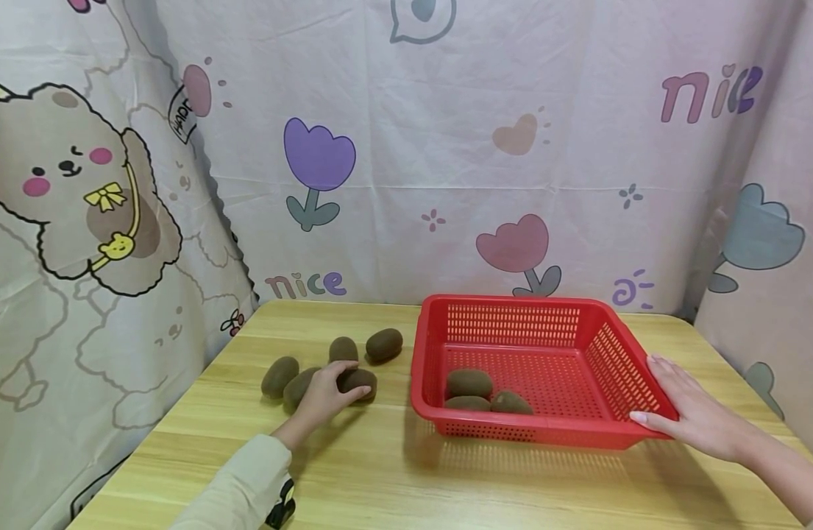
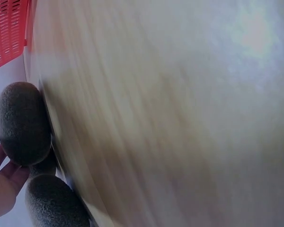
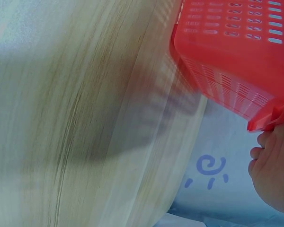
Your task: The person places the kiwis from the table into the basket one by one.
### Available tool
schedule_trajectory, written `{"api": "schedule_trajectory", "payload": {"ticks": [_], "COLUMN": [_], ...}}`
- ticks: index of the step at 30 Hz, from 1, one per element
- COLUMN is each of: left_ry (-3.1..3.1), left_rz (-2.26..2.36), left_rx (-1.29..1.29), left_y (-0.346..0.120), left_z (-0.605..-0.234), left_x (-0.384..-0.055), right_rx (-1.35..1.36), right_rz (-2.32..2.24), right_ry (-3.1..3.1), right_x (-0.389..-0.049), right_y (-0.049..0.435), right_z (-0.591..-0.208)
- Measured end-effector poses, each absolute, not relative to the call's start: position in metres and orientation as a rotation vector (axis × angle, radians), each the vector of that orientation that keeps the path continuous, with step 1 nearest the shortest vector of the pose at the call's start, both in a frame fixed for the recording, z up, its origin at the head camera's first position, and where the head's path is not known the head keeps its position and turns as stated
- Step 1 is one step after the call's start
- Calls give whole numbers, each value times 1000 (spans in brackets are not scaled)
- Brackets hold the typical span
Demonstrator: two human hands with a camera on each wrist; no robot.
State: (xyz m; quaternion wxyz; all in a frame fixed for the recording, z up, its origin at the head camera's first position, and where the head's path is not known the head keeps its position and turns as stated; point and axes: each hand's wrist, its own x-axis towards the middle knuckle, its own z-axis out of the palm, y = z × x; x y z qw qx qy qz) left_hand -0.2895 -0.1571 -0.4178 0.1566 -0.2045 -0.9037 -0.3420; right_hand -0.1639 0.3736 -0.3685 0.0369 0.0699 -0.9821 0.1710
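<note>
My left hand (image 1: pixel 323 394) holds a brown kiwi (image 1: pixel 361 384), thumb on its near side and fingers over the far side. The left wrist view shows this kiwi (image 2: pixel 23 124) large beside the fingers, with another kiwi (image 2: pixel 57 203) close by. Around the hand lie more kiwis: one at the left (image 1: pixel 279 377), one partly behind the hand (image 1: pixel 300 388), and two farther back. A red plastic basket (image 1: pixel 545 425) stands to the right with three kiwis inside its near left corner. My right hand (image 1: pixel 704 416) grips the basket's right rim near the front corner.
A light wooden table (image 1: pixel 406 493) carries everything. Behind it hangs a printed curtain (image 1: pixel 393 110), with another curtain side (image 1: pixel 115 353) along the left. A small dark object (image 1: pixel 283 506) shows by the left sleeve.
</note>
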Motion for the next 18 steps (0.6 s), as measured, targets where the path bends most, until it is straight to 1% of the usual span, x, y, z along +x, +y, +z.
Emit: {"api": "schedule_trajectory", "payload": {"ticks": [18], "left_ry": [-2778], "left_rz": [-1082], "left_rx": [-635], "left_y": [-157], "left_z": [-418], "left_x": [-286], "right_rx": [208], "right_rz": [534], "right_ry": [-3015], "right_x": [-164], "right_y": [374], "right_z": [-370]}}
